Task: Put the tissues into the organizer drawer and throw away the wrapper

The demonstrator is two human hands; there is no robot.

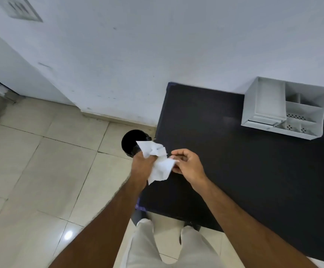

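Note:
A crumpled white wrapper (pixel 160 163) hangs in the air over the left edge of the black table (pixel 234 161). My left hand (pixel 140 165) grips its upper left part. My right hand (pixel 189 164) pinches its right corner between thumb and fingers. Just beyond my left hand, on the floor beside the table, stands a round black bin (pixel 133 141) with a dark open mouth. The white organizer (pixel 286 108) sits at the table's far right against the wall, its drawer front at the lower left. I cannot see any tissues in it.
Beige floor tiles (pixel 51 171) spread to the left. A white wall (pixel 157 55) runs behind the table and bin. My legs in light trousers (pixel 157 248) stand at the table's near edge.

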